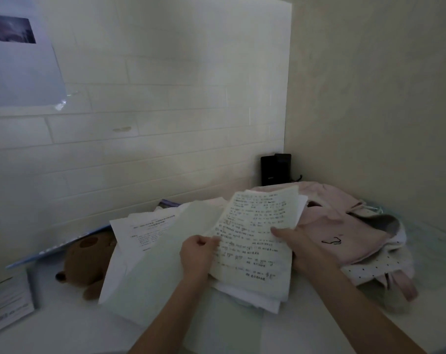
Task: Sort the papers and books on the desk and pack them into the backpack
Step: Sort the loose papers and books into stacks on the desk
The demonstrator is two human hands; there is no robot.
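Observation:
A stack of handwritten sheets [255, 241] is lifted above the white desk [216, 328] in the middle of the view. My left hand [196, 256] pinches the stack's left edge, beside a blank sheet [165, 267] that fans out to the left. My right hand [303, 249] grips the stack's right edge, thumb on top. A printed sheet [142, 233] lies behind the blank one. The pink backpack [349, 233] lies on its side to the right, its dotted lining showing, its opening [383, 222] facing right.
A brown teddy bear [86, 261] lies left of the papers. A blue-edged book [58, 249] leans at the wall, and another booklet [7, 305] sits at the left edge. A black device [275, 169] stands in the corner. Walls close in behind and right.

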